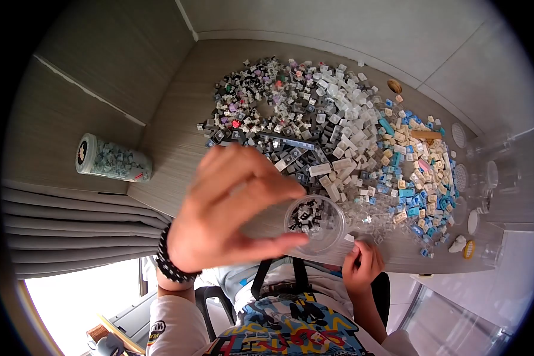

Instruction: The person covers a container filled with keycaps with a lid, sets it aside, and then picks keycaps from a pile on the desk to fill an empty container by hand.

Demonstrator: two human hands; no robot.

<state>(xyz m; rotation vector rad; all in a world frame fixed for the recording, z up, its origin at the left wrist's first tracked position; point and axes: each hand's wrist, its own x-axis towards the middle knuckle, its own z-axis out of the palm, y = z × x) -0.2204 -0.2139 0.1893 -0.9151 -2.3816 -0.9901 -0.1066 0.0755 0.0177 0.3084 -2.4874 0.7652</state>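
My left hand (231, 207), with a dark beaded bracelet, hovers over the table's front part, slightly blurred. Its thumb and index finger are spread in a C shape, and nothing shows gripped between them. Both fingertips overlap the left side of a clear round cup (332, 237) in view; contact cannot be told. Small black and white pieces (305, 216) lie inside the cup. My right hand (363, 266) rests at the table's front edge with curled fingers; what they hold, if anything, is hidden. Close to its fingertips lies a small white piece (349, 238).
Heaped on the table (175, 130) are keyboard switches (243, 98), white and translucent keycaps (344, 95), and blue and cream keycaps (421, 178). A lidded clear jar (114, 159) lies at the left. Clear containers (498, 172) and round lids (473, 222) stand at the right.
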